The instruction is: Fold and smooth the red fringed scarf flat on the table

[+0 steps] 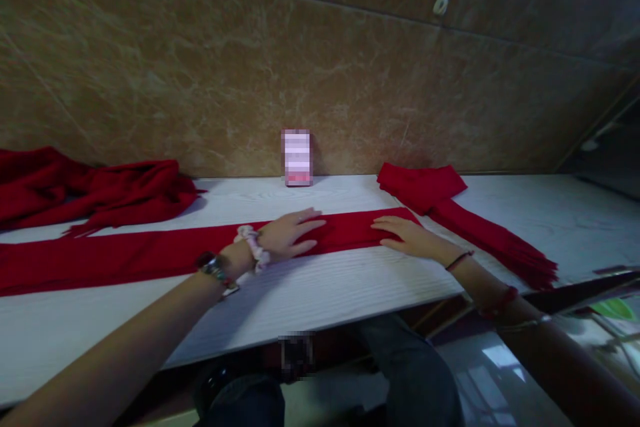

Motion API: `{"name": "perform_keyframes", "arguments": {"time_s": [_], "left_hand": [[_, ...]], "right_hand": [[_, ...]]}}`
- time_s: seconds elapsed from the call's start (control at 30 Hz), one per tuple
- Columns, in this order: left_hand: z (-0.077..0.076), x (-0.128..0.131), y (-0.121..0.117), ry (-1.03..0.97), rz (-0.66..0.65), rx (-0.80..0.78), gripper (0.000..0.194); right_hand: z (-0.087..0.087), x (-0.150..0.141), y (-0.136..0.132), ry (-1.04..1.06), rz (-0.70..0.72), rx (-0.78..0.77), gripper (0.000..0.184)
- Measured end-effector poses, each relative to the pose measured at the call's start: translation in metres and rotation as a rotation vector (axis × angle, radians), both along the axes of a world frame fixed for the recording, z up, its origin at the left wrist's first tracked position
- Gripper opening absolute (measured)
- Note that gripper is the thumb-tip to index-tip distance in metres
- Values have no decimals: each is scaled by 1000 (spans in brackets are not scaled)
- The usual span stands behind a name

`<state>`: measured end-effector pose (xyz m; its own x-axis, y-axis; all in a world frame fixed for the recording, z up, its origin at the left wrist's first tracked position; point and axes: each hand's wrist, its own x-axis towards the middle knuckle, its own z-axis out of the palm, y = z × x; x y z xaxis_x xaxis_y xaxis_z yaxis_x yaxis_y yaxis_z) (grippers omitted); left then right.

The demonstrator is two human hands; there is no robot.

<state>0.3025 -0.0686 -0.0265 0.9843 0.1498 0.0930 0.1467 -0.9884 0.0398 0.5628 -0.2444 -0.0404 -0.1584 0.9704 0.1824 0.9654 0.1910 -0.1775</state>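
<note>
A long red scarf, folded into a narrow strip, lies across the white table and runs out of view at the left. My left hand rests on the strip near its middle, palm down with the fingers stretched out. Flat on the same strip, close to its right end, lies my right hand, fingers extended. Just beyond my right hand is a second red scarf, folded and bent, with a fringed end pointing to the lower right.
A crumpled heap of red scarves lies at the back left. A blurred-out upright phone-like object leans on the brown tiled wall. The white table's front edge is above my legs. A green object shows at lower right.
</note>
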Motion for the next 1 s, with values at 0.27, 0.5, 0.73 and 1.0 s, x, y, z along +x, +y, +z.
{"name": "perform_keyframes", "arguments": {"time_s": [0.27, 0.5, 0.73, 1.0], "left_hand": [[-24, 37, -16, 57, -59, -67, 50], [-13, 36, -15, 57, -114, -26, 40], [2, 26, -18, 133, -167, 79, 53], [-13, 32, -22, 126, -37, -15, 57]], "right_hand": [[-26, 30, -22, 53, -145, 179, 37], [-22, 33, -23, -59, -184, 216, 37], [-24, 31, -25, -158, -196, 270, 40], [-23, 32, -24, -42, -267, 283, 36]]}}
